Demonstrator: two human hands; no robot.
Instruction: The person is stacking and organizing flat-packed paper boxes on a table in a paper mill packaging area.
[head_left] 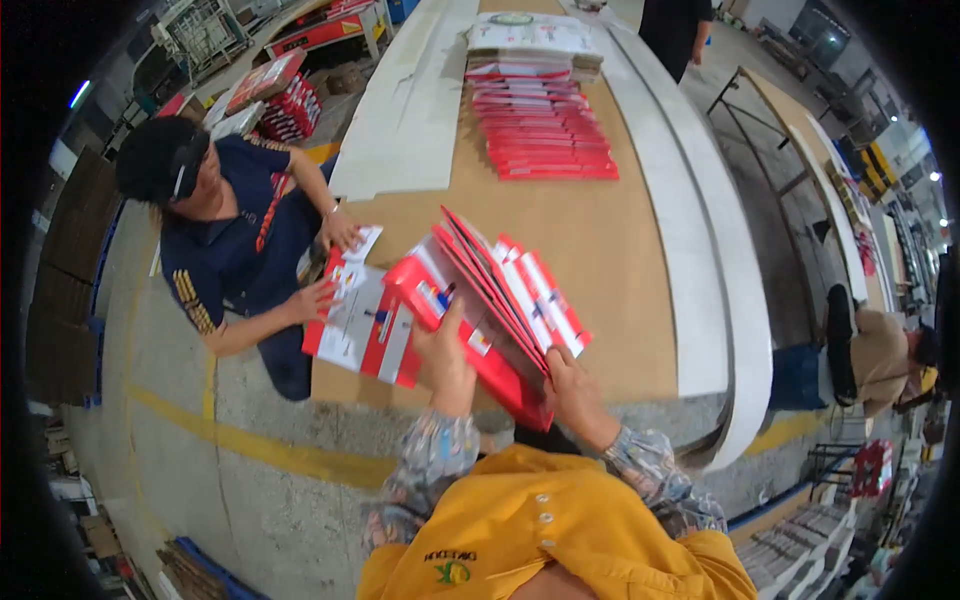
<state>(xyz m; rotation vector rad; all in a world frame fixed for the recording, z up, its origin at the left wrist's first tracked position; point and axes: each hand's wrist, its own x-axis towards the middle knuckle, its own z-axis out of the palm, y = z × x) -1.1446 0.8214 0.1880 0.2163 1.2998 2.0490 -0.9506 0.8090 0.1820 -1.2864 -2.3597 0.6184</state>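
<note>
My left hand (pixel 447 362) grips the near side of a red and white folded carton (pixel 508 384), thumb up against its printed panel. At the carton's right end, my right hand (pixel 580 397) is closed on the edge, its fingertips partly hidden. The carton stands tilted over the near end of the table, with thin red-edged flaps or layers (pixel 487 283) rising at its far side. I cannot tell whether these belong to one carton or several. Just beyond lie more red and white cartons (pixel 540 292).
A co-worker (pixel 240 225) at the left presses both hands on a flat red and white carton sheet (pixel 355 335). Farther up the brown-topped table (pixel 640 290) lies an overlapping row of red cartons (pixel 545 130). White strips (pixel 690 180) run along the table's right side.
</note>
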